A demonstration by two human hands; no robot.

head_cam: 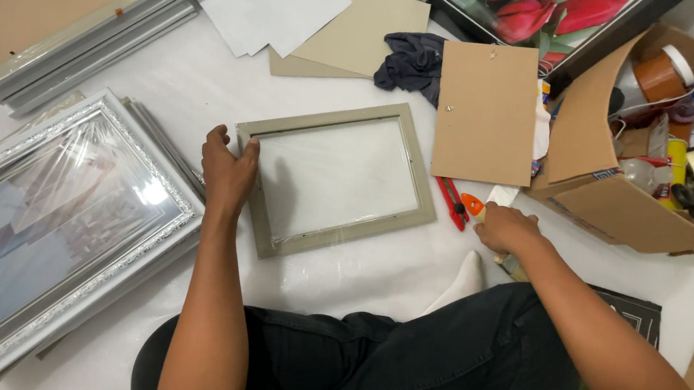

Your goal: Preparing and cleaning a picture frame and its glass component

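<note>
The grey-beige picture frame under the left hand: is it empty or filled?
Empty: the grey-beige picture frame shows only white surface through it; its brown backing board lies apart.
</note>
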